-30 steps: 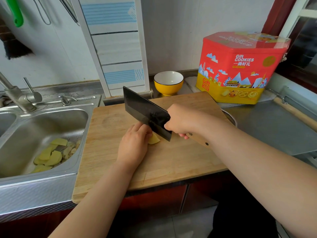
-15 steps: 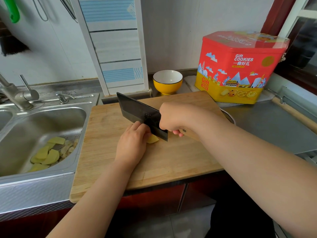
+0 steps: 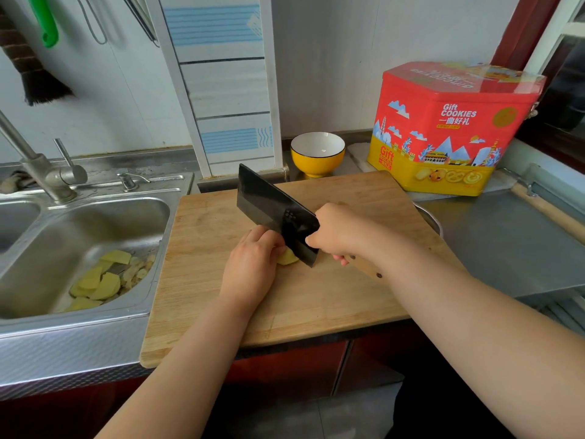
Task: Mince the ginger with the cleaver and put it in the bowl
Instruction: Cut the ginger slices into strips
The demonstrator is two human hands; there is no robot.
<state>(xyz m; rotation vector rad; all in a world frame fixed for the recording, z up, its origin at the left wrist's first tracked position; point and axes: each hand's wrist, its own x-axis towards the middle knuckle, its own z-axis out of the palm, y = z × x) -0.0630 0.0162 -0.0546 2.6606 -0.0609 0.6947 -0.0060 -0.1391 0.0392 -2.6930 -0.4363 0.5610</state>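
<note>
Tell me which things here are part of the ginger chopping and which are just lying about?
In use:
ginger
cleaver, gripped by the right hand
left hand, steadying the ginger
cutting board
yellow bowl

Lying about:
cookie tin
sink with peelings
tap

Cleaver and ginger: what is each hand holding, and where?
The right hand grips the cleaver by its wooden handle, up against the blade. The left hand holds the ginger down on the cutting board.

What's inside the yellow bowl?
The bowl looks empty: only its white inside shows, with no ginger in it yet. The near rim hides a little of the bottom.
</note>
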